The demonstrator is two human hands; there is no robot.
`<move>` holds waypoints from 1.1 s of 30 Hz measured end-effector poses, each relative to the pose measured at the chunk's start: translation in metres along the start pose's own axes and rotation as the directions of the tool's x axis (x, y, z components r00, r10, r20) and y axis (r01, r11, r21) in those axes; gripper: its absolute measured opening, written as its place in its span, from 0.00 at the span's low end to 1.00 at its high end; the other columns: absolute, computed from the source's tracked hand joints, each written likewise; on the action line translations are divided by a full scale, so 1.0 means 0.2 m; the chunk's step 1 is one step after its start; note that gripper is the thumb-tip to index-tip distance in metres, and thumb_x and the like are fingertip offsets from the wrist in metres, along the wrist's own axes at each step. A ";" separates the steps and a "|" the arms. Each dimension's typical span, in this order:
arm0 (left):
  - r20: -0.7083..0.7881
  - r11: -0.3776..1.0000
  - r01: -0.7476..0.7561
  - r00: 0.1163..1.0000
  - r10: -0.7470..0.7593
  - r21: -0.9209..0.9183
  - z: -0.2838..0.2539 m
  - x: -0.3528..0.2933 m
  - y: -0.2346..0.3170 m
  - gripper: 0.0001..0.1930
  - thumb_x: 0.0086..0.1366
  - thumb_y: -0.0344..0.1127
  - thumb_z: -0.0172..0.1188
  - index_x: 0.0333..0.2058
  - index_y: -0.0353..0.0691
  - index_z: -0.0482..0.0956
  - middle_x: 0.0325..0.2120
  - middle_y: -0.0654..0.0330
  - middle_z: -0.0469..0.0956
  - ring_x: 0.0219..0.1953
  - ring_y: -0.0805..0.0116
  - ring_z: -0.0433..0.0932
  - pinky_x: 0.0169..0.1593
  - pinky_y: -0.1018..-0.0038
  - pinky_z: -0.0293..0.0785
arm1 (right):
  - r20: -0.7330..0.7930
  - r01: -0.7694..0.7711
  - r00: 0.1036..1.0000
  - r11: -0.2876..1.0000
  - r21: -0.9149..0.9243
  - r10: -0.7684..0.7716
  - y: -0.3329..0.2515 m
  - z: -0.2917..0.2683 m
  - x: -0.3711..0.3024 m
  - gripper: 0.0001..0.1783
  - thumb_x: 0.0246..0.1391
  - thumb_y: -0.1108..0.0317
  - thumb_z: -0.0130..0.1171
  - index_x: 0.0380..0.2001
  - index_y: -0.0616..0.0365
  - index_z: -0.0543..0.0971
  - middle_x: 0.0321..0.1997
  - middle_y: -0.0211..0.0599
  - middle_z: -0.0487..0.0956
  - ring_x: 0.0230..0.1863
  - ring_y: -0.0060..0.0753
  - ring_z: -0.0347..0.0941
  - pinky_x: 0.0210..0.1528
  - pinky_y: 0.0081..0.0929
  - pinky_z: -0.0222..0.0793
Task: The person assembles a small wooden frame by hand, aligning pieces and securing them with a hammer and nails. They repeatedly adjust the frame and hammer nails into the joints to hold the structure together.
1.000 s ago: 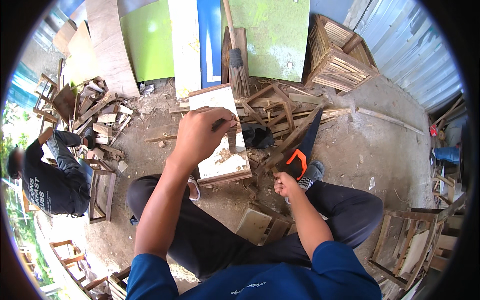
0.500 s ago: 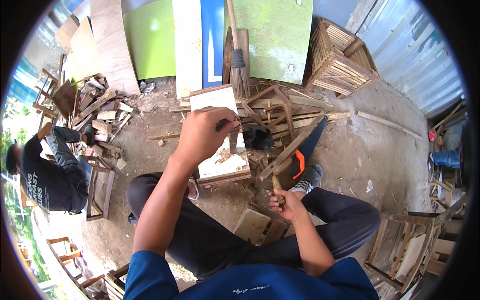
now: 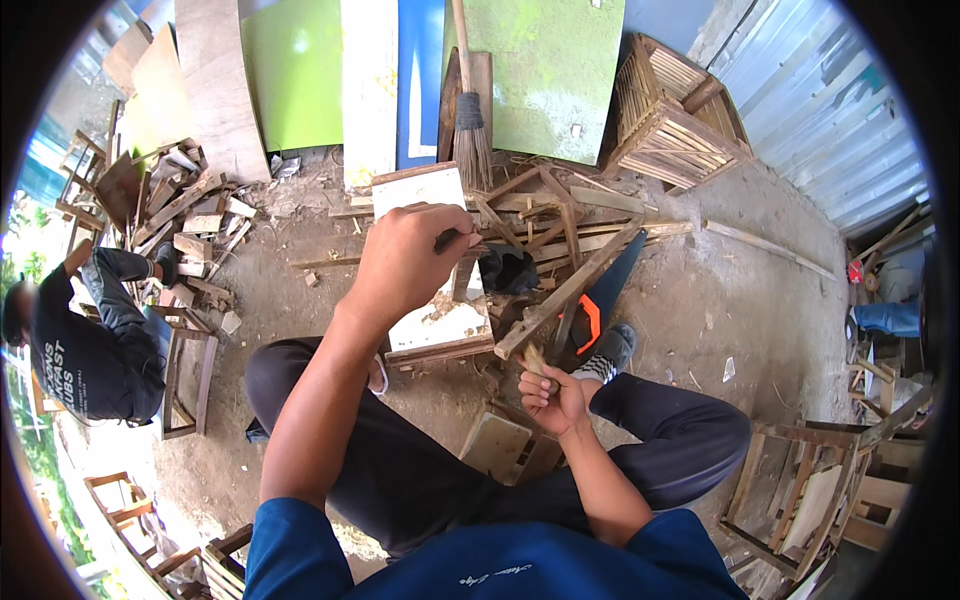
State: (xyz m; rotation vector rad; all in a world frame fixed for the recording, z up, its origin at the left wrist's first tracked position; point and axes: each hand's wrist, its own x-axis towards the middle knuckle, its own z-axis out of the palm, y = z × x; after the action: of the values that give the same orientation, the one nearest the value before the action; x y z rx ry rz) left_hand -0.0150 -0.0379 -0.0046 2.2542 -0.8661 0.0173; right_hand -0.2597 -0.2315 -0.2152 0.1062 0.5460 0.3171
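Note:
Over a low white-topped bench (image 3: 411,337) with brown wooden ends, my left hand (image 3: 400,255) is closed in a fist. A dark end shows between thumb and fingers; the rest of that thing is hidden. Just below the fist, a brown wooden piece (image 3: 464,280) meets the bench top, where wood crumbs (image 3: 440,310) lie scattered. My right hand (image 3: 556,403), lower and to the right, is wrapped around a light wooden handle (image 3: 535,360). Its upper end is by the lower end of a long wooden bar (image 3: 570,300); whether they touch I cannot tell.
Beside my right foot lies a handsaw with an orange handle (image 3: 588,325). A black bag (image 3: 508,268) and loose wood (image 3: 600,225) lie right of the bench. Beyond it stands a broom (image 3: 472,140). At left, a person (image 3: 90,350) sits near a scrap-wood pile (image 3: 190,215).
My right hand has moved up and left with the wooden handle, and the long bar's lower end appears further left. My left fist stays over the bench. The view has shifted slightly.

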 end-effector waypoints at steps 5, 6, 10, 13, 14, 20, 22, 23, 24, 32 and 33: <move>0.001 1.000 -0.010 1.000 0.010 0.017 0.00 -0.02 0.00 0.04 0.66 0.31 0.70 0.37 0.37 0.87 0.35 0.54 0.88 0.33 0.55 0.87 0.42 0.66 0.82 | -0.483 -0.142 0.869 0.882 -0.450 -0.106 -0.10 -0.18 0.11 0.10 0.59 0.71 0.57 0.43 0.62 0.75 0.31 0.30 0.73 0.28 0.29 0.69 0.30 0.29 0.67; -0.008 1.000 -0.020 1.000 0.020 0.016 0.00 -0.02 -0.01 0.04 0.66 0.31 0.70 0.37 0.37 0.87 0.35 0.54 0.88 0.33 0.54 0.87 0.42 0.66 0.82 | -0.516 -0.234 0.832 0.713 -0.661 -0.206 -0.12 -0.23 0.14 0.11 0.58 0.70 0.57 0.43 0.63 0.77 0.32 0.34 0.76 0.29 0.33 0.73 0.32 0.34 0.69; -0.012 1.000 -0.017 1.000 0.017 -0.001 -0.01 -0.02 0.00 0.04 0.66 0.30 0.70 0.36 0.36 0.87 0.34 0.55 0.89 0.33 0.56 0.87 0.41 0.66 0.82 | -0.267 -0.663 0.590 -0.269 -0.699 -0.762 -0.10 -0.36 0.19 0.18 0.62 0.60 0.62 0.42 0.68 0.84 0.38 0.60 0.86 0.45 0.58 0.86 0.45 0.52 0.79; -0.017 1.000 -0.019 1.000 0.019 -0.024 -0.01 -0.03 0.00 0.04 0.65 0.30 0.70 0.37 0.37 0.88 0.34 0.56 0.89 0.33 0.59 0.87 0.40 0.67 0.82 | -0.130 -0.719 0.596 -0.454 -0.526 -0.792 -0.11 -0.33 0.08 0.22 0.64 0.53 0.65 0.41 0.67 0.86 0.41 0.64 0.87 0.48 0.64 0.85 0.50 0.54 0.80; -0.016 0.999 -0.025 1.000 0.025 -0.020 -0.01 -0.03 0.00 0.04 0.65 0.30 0.70 0.37 0.37 0.88 0.34 0.56 0.89 0.33 0.59 0.87 0.40 0.67 0.82 | -0.143 -0.717 0.622 -0.486 -0.500 -0.770 -0.15 -0.29 0.03 0.24 0.66 0.51 0.65 0.41 0.66 0.86 0.42 0.64 0.86 0.49 0.64 0.85 0.51 0.54 0.79; -0.013 0.999 -0.036 0.999 0.036 0.015 -0.01 -0.01 -0.01 0.04 0.65 0.31 0.71 0.37 0.38 0.88 0.33 0.55 0.88 0.33 0.55 0.87 0.40 0.65 0.82 | 0.002 -0.634 0.743 -0.706 -0.316 -0.669 -0.29 -0.01 -0.03 0.18 0.63 0.56 0.69 0.43 0.62 0.86 0.37 0.52 0.89 0.43 0.56 0.88 0.45 0.52 0.82; -0.023 0.998 -0.058 0.998 0.059 0.013 -0.01 -0.02 -0.01 0.05 0.65 0.32 0.71 0.38 0.39 0.88 0.33 0.55 0.88 0.33 0.54 0.87 0.41 0.64 0.82 | 0.077 -0.596 0.782 -0.779 -0.196 -0.618 -0.37 0.06 -0.05 0.14 0.64 0.60 0.67 0.42 0.61 0.86 0.38 0.50 0.89 0.41 0.53 0.89 0.44 0.53 0.82; -0.010 0.999 -0.036 0.999 0.036 0.017 -0.01 -0.03 -0.01 0.05 0.65 0.32 0.71 0.38 0.39 0.88 0.33 0.55 0.88 0.33 0.54 0.87 0.41 0.64 0.81 | 0.134 -0.573 0.803 -0.814 -0.092 -0.580 -0.41 0.08 -0.06 0.13 0.63 0.61 0.65 0.41 0.61 0.86 0.39 0.48 0.88 0.42 0.51 0.88 0.45 0.52 0.82; -0.010 0.999 -0.029 1.000 0.029 0.016 -0.01 -0.03 -0.01 0.05 0.65 0.32 0.71 0.38 0.39 0.88 0.33 0.55 0.87 0.33 0.54 0.86 0.40 0.63 0.81 | 0.189 -0.556 0.818 -0.831 0.020 -0.543 -0.47 0.11 -0.08 0.11 0.63 0.63 0.64 0.41 0.60 0.86 0.41 0.47 0.88 0.42 0.49 0.88 0.45 0.51 0.82; -0.035 0.999 -0.043 0.998 0.043 -0.005 -0.03 -0.05 -0.01 0.06 0.64 0.35 0.72 0.37 0.41 0.88 0.31 0.52 0.86 0.34 0.49 0.85 0.40 0.59 0.80 | 0.435 -0.502 0.828 -0.814 0.293 -0.354 -0.93 0.41 -0.23 0.13 0.55 0.70 0.67 0.45 0.57 0.86 0.42 0.43 0.83 0.46 0.47 0.84 0.47 0.50 0.77; -0.034 0.999 -0.037 0.999 0.036 -0.012 -0.02 -0.05 -0.01 0.06 0.63 0.35 0.72 0.37 0.42 0.87 0.31 0.51 0.86 0.35 0.47 0.85 0.41 0.56 0.80 | 0.389 -0.535 0.816 -0.813 0.230 -0.427 -0.95 0.46 -0.30 0.13 0.56 0.71 0.67 0.45 0.58 0.86 0.42 0.44 0.83 0.45 0.48 0.84 0.46 0.50 0.77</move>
State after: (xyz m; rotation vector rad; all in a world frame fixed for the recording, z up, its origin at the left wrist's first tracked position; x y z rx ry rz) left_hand -0.0198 -0.0278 -0.0052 2.2198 -0.8868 0.0663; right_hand -0.2082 -0.4318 -0.1414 2.8191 -0.1739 -0.2455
